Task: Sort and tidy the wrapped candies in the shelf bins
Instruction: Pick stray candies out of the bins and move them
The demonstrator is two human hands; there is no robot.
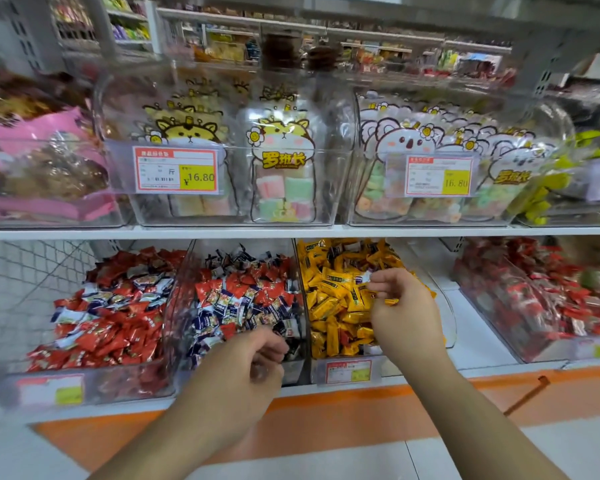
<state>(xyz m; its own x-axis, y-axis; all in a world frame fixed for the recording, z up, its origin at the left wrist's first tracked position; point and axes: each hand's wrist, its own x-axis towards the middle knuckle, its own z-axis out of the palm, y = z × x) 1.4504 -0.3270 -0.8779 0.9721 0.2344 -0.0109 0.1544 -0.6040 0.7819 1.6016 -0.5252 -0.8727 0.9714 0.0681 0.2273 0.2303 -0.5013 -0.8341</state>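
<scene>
On the lower shelf stand clear bins of wrapped candies. The yellow candy bin (336,306) holds yellow wrappers. My right hand (400,306) is over it and pinches a small white-and-blue wrapped candy (362,278) at its fingertips. The middle bin (246,296) holds mixed red and dark blue candies. My left hand (243,372) hovers at that bin's front edge with fingers curled; whether it holds anything I cannot tell. The left bin (111,310) holds red and white-blue candies.
A further bin of red candies (541,299) stands at the right, with a bare stretch of white shelf (475,327) between it and the yellow bin. The upper shelf carries clear bins of bagged sweets (284,168) with price tags. Below runs an orange shelf front (326,420).
</scene>
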